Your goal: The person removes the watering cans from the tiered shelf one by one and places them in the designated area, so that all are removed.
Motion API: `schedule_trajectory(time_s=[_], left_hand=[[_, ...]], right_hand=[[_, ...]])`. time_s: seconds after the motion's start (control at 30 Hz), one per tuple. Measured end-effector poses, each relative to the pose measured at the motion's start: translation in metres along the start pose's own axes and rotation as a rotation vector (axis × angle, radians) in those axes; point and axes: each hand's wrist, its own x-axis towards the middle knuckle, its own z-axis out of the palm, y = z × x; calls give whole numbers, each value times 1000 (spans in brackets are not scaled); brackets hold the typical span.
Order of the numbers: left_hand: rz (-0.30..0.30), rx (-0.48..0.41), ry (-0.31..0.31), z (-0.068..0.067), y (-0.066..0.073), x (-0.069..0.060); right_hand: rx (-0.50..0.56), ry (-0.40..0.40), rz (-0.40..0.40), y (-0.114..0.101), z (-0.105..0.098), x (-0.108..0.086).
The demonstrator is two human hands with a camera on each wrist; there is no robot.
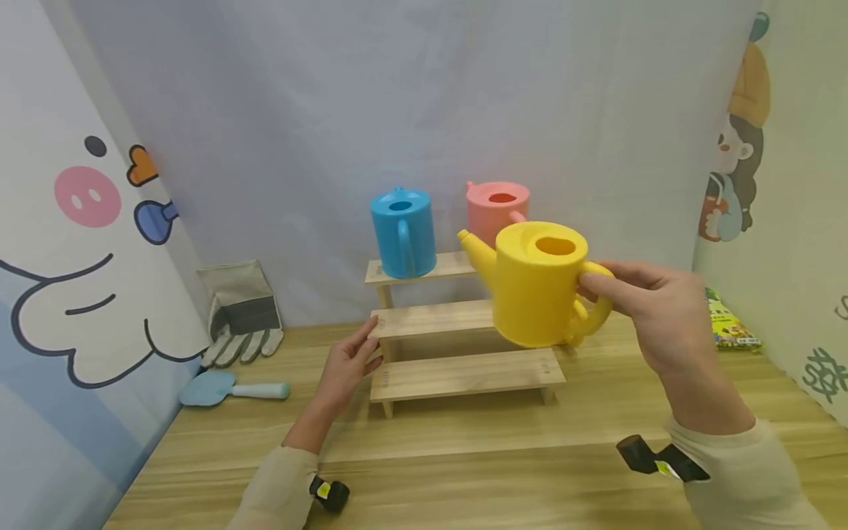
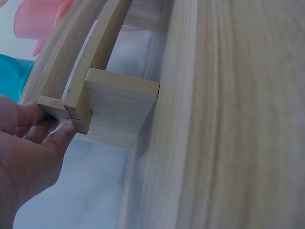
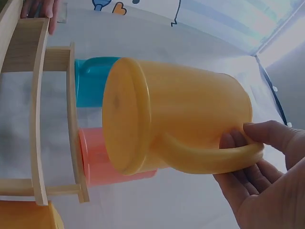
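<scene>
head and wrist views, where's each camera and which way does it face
Head: head-worn, forward and down at the wooden shelf; sleeves, left hand, right hand show.
Left wrist: on that wrist, towards the shelf's end; left hand shows.
Right wrist: on that wrist, towards the yellow can; both hands partly show.
Wrist views share blue can, pink can.

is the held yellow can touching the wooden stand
Apart: the right wrist view shows a gap between the held yellow can and the wooden stand, with the pink can showing in it.
</scene>
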Motion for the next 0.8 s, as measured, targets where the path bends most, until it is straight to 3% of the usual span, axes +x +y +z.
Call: schedule_trajectory(time_s=[0.33, 0.47, 0.6, 0.8], left_hand=[[-7, 1, -3, 0, 0, 0], [-5, -2, -3, 0, 0, 1], [1, 2, -9, 0, -1, 1], [6, 6, -17, -1, -1, 0]], right_hand=[[123, 88, -136, -9, -19, 4], [132, 142, -129, -13, -29, 6], [110, 221, -72, -18, -38, 8], [198, 291, -65, -19, -48, 14]])
